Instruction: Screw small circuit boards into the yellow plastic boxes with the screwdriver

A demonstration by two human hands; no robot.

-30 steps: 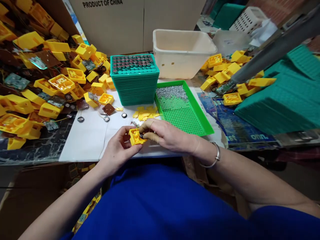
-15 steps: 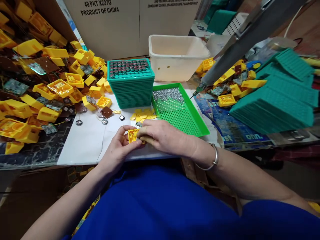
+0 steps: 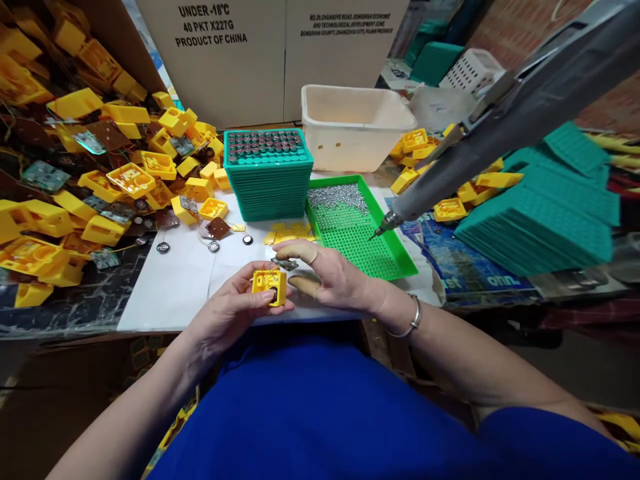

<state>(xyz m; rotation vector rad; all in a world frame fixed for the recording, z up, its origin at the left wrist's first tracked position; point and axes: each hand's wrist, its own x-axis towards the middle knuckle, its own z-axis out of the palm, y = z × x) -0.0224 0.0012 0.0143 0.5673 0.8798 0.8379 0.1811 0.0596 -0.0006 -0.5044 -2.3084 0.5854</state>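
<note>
My left hand [image 3: 235, 308] is closed round a small yellow plastic housing [image 3: 261, 279], its open side facing up. The thumb lies over a round dark part inside, and thin wires show in the cavity. A small circuit board [image 3: 285, 264] sits just beyond the housing's upper right corner, beneath the index finger of my right hand [image 3: 333, 275]. That hand has its thumb and forefinger spread apart, with tan coverings on the fingertips. Whether the forefinger touches the board I cannot tell.
A green tray [image 3: 400, 260] of small screws lies right of a stack of teal trays [image 3: 270, 193]. Above it hangs a grey screwdriver [image 3: 425, 190]. Yellow housings [image 3: 133, 179] heap up at left. A translucent bin [image 3: 357, 143] stands behind; yellow flat pieces [image 3: 287, 232] lie nearby.
My right hand's fingers have moved off the housing and spread apart. The housing now shows more fully in my left hand. The hanging screwdriver has swung lower and left, and the view has shifted slightly.
</note>
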